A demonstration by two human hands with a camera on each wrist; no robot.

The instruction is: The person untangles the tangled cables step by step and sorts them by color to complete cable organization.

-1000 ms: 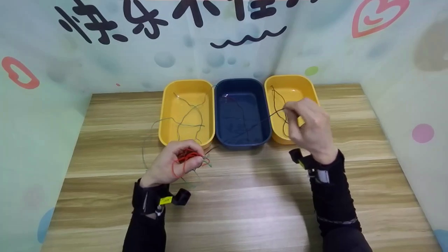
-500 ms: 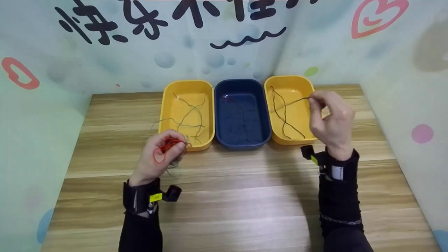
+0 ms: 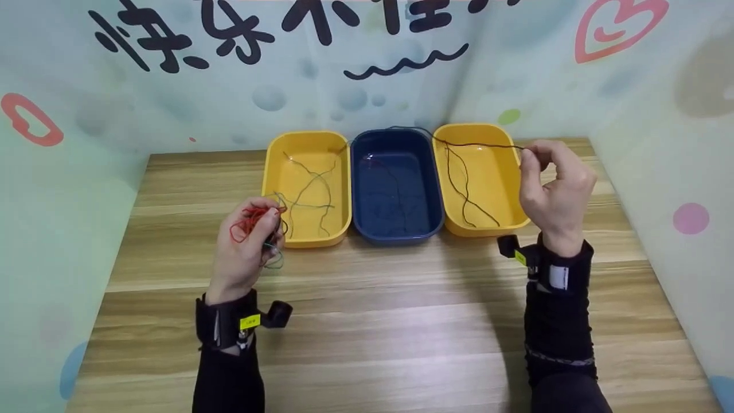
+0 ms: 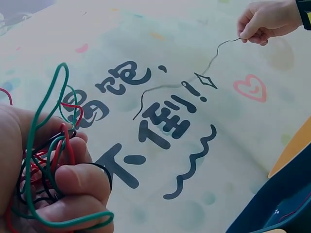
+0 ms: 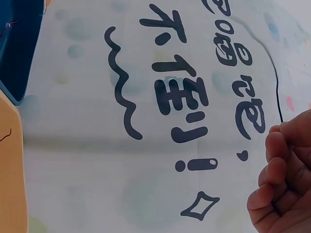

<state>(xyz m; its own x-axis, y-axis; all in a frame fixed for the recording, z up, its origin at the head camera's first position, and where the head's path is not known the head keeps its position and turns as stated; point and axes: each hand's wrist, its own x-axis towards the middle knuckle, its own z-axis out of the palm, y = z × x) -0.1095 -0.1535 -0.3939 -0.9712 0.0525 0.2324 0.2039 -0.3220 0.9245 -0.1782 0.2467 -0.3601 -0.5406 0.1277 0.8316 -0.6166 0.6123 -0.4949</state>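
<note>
My left hand (image 3: 236,258) grips a tangled bundle of thin red, green and black wires (image 4: 34,145) beside the front left of the left yellow bin (image 3: 321,240). Loops of red and green stick out past the fingers. Over the right edge of the right yellow bin (image 3: 507,198), my right hand (image 3: 559,189) pinches one end of a single black wire (image 3: 487,144) between thumb and forefinger. The wire trails leftward across the tops of the right and blue bins in the head view. Its free end hangs in the air in the left wrist view.
Greenish wires (image 3: 309,205) lie in the left bin. The blue bin (image 3: 367,221) in the middle holds a thin dark reddish wire, and black wires (image 3: 483,213) lie crossed in the right bin. All three bins stand side by side against a printed backdrop (image 3: 378,103) on a wooden table (image 3: 401,321).
My right hand has moved right and away from me, drawing the black wire out free of the bundle. My left hand has shifted left and slightly farther away, still holding the tangle.
</note>
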